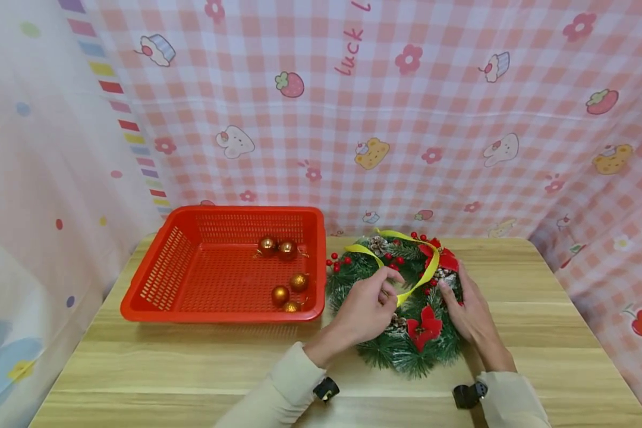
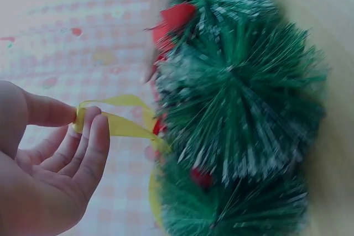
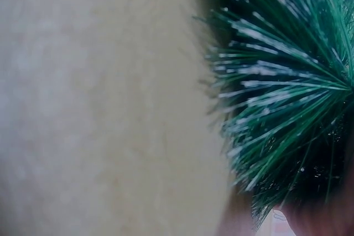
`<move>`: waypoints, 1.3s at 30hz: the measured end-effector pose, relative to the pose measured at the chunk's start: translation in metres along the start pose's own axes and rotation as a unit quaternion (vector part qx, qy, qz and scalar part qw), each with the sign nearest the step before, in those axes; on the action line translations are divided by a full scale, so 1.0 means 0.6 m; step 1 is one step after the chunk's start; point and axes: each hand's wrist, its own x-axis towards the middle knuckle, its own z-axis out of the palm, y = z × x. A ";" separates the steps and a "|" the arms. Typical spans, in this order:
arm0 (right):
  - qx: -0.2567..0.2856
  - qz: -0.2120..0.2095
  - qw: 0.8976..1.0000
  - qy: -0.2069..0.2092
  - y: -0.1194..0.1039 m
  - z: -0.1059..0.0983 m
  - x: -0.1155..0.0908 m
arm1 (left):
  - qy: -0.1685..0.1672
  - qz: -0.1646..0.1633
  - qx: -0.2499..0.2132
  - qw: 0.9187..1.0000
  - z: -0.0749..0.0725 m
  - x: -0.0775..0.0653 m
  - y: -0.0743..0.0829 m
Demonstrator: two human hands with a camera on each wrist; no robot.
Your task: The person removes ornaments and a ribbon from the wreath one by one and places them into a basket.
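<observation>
A green Christmas wreath [image 1: 377, 351] with frosted needle tips, red flowers, red berries and pine cones lies on the table. My left hand [image 1: 366, 306] is above its near left part, and in the left wrist view the thumb and index finger pinch a yellow ribbon [image 2: 124, 125]. In the head view the ribbon [image 1: 430, 267] loops over the wreath's middle and upper side. My right hand [image 1: 473, 312] holds the wreath's right edge, thumb on top and fingers along the outer side. Only blurred bits of that hand show in the right wrist view, beside the needles [image 3: 287, 87].
A red plastic basket [image 1: 157, 315] stands left of the wreath, close to it. Inside are several shiny gold baubles [image 1: 280, 295]. The wooden table [image 1: 556, 356] ends at a pink checked cloth [image 1: 321, 131] hanging behind. Each wrist wears a black device [image 1: 469, 395].
</observation>
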 end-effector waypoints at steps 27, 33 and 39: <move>0.000 0.009 1.000 -0.001 -0.003 0.001 -0.001 | 0.119 0.026 -0.006 0.993 -0.111 -0.020 0.033; 0.004 0.014 1.000 -0.006 -0.003 -0.001 -0.002 | 0.121 0.033 -0.064 0.990 -0.131 -0.024 0.046; 0.006 0.011 1.000 -0.001 0.000 0.001 -0.001 | 0.128 0.066 -0.089 0.986 -0.158 -0.029 0.054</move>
